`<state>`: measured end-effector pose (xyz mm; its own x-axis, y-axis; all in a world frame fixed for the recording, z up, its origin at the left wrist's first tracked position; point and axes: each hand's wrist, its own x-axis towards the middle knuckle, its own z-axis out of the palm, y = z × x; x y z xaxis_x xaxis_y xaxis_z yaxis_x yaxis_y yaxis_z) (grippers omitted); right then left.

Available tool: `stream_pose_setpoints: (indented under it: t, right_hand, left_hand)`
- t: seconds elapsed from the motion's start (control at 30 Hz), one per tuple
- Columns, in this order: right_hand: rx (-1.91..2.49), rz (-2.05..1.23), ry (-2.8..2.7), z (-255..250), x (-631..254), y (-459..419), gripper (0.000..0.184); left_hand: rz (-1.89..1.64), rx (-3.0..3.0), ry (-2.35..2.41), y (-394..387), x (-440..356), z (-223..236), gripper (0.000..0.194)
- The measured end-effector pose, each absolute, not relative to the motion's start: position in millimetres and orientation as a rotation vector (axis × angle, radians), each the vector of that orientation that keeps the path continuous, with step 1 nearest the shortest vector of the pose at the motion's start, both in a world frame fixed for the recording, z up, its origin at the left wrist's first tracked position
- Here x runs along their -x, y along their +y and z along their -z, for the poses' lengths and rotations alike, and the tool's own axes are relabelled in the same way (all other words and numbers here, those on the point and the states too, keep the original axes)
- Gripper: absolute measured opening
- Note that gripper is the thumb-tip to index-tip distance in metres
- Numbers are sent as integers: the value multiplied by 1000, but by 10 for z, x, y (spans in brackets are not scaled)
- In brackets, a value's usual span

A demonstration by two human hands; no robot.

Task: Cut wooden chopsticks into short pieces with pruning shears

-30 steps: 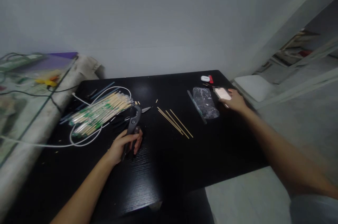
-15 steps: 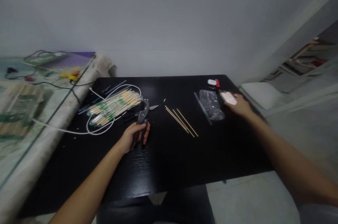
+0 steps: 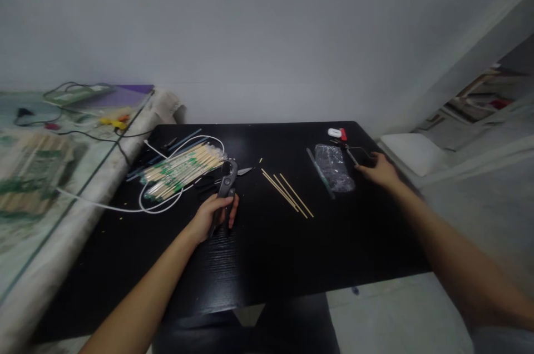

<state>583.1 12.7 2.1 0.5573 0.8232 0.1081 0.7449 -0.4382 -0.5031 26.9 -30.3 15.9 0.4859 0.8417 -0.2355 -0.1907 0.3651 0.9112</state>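
Observation:
My left hand point(image 3: 216, 213) is wrapped round the dark grey handles of pruning shears point(image 3: 227, 180), held upright over the black table point(image 3: 267, 265). Just behind them lie scissors point(image 3: 245, 171), their dark handles partly covered by the shears. On the right, my right hand point(image 3: 379, 169) grips a phone point(image 3: 359, 156) by its edges, thumb and fingers on opposite sides; its screen is dark. Several thin wooden sticks point(image 3: 287, 193) lie loose between the hands. Beside the phone is a crumpled clear plastic bag point(image 3: 334, 168) with a narrow clear strip point(image 3: 320, 173) along it.
Packets of wrapped chopsticks point(image 3: 183, 170) lie at the left, with a white cable point(image 3: 158, 210) looped round them. An earphone case point(image 3: 334, 132) sits at the back right. A glass-topped surface point(image 3: 25, 254) adjoins the left side, and a white stool point(image 3: 404, 153) stands at the right.
The phone's screen has gone from lit to dark. My right hand has shifted slightly on the phone; my left hand keeps hold of the pruning shears in nearly the same place.

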Motion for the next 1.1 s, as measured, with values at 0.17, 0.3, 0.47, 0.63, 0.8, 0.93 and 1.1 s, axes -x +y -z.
stream_pose_setpoints:
  t: [0.17,0.3,0.47,0.63,0.8,0.93,1.1]
  right_hand:
    - [2254,-218,-1209,47,-5889,173,82]
    - [2234,-212,-1164,84,-5927,184,86]
    - [2190,-289,-1173,72,-5900,93,95]
    - [1949,-378,-994,152,-5907,-24,76]
    - [1747,-407,-774,240,-6001,-63,40]
    - [1705,-386,-748,244,-6001,-56,32]
    - [1647,-402,-715,221,-5967,-51,36]
  left_hand:
    - [-773,-993,820,-297,-258,-135,27]
    - [-767,-993,843,-299,-254,-134,28]
    - [-766,-990,863,-301,-260,-158,30]
    - [-758,-984,855,-296,-244,-130,28]
    - [-760,-972,843,-296,-229,-105,28]
    - [-759,-970,859,-301,-239,-121,28]
    - [-758,-980,870,-295,-243,-133,28]
